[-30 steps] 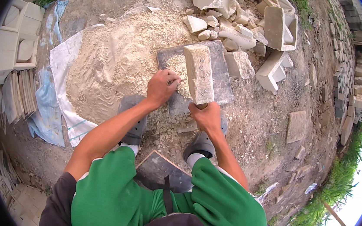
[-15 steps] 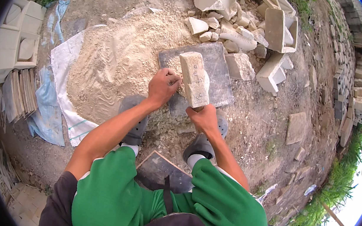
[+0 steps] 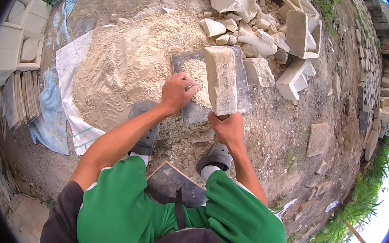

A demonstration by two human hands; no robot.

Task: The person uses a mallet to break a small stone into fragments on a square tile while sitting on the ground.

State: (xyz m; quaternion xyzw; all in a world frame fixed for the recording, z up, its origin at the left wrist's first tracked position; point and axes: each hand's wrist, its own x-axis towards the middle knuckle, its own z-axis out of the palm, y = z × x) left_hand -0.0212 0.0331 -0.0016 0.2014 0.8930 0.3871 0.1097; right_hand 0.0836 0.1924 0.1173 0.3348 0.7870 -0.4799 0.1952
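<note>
My right hand grips the short handle of a dusty wooden mallet, a long block with bolt heads on its face. The mallet is held up over a dark flat slab on the ground and hides part of it. At the slab's left side, my left hand is closed, with fingers pinched together. A small dark bit shows at its fingertips, too small to name. Pale crushed stone lies on the slab between that hand and the mallet.
Left of the slab, a heap of pale crushed stone lies on a white sheet. Broken pale blocks are piled beyond the slab. My grey clogs flank the near side. Stacked tiles stand far left.
My right hand and the mallet have shifted right, uncovering more crushed stone on the slab. The left hand stays pinched in nearly the same place.
</note>
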